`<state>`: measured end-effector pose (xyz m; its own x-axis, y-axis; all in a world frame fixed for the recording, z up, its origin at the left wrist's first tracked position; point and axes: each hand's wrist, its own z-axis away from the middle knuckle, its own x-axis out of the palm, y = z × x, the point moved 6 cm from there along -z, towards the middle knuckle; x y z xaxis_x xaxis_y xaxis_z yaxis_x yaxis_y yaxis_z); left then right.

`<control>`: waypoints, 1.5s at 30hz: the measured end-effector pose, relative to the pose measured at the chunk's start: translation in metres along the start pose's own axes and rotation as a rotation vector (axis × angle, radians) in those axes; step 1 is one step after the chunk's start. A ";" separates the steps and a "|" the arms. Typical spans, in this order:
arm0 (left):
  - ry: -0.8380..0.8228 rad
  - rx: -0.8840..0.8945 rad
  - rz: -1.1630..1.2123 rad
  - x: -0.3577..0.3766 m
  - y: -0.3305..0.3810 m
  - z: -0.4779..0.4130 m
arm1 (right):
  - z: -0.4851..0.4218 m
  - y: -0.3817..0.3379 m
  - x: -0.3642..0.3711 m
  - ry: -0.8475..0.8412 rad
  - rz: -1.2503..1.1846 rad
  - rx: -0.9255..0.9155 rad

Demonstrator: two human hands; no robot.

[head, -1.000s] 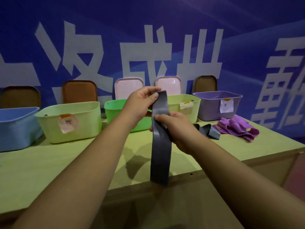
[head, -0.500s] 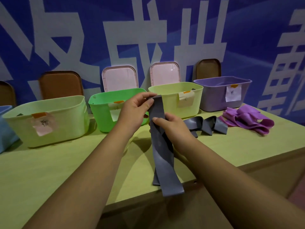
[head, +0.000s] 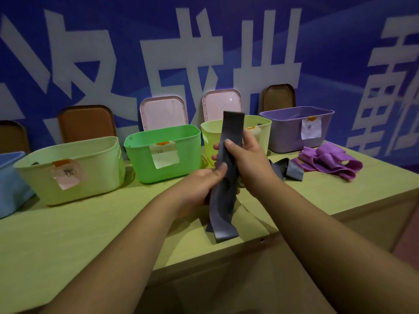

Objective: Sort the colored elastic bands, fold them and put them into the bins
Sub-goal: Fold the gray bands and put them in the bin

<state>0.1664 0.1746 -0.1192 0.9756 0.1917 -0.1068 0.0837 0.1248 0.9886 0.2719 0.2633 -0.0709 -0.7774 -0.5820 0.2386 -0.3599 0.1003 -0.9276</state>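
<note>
Pale green tabletop (head: 95,234) fills the foreground, and right at its near edge lies the tail of a long grey elastic band (head: 223,200), twisted once just above where it touches down. First worry: that tail sits so close to the edge that any slack could send it sliding over.

Up the band, the left hand (head: 199,186) pinches it at mid-length between thumb and curled fingers. Just above, the right hand (head: 247,155) wraps round it, thumb across the front, and the top end stands up free. Two grips close together on slick, stretchy stuff. Pull unevenly and I reckon one end snaps loose, or the twist gets folded in and the bundle comes out crooked.

Behind the right hand a second grey band (head: 288,169) lies crumpled on the tabletop, beside a heap of purple bands (head: 328,162). A careless sweep could tangle the colours.

Further back stands the row: blue plastic bin (head: 11,189), pale green bin (head: 90,177), bright green bin (head: 140,164), lime bin (head: 260,132), purple bin (head: 285,137). Their paper labels (head: 165,156) are too small to read, so a wrong drop is a real risk.
</note>
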 end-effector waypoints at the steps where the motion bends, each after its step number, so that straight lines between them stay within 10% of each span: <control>1: 0.004 0.030 -0.064 0.003 0.005 0.007 | 0.002 -0.008 0.001 -0.005 -0.004 -0.014; 26: -0.249 0.141 0.178 0.070 0.059 0.087 | 0.056 -0.107 -0.005 0.076 -0.154 -0.039; 45: -0.055 0.057 0.025 0.090 -0.005 0.009 | 0.031 -0.063 -0.084 0.222 0.114 -0.086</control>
<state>0.2555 0.1830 -0.1325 0.9870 0.1404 -0.0779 0.0693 0.0652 0.9955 0.3757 0.2806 -0.0412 -0.9062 -0.3728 0.1996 -0.2984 0.2292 -0.9265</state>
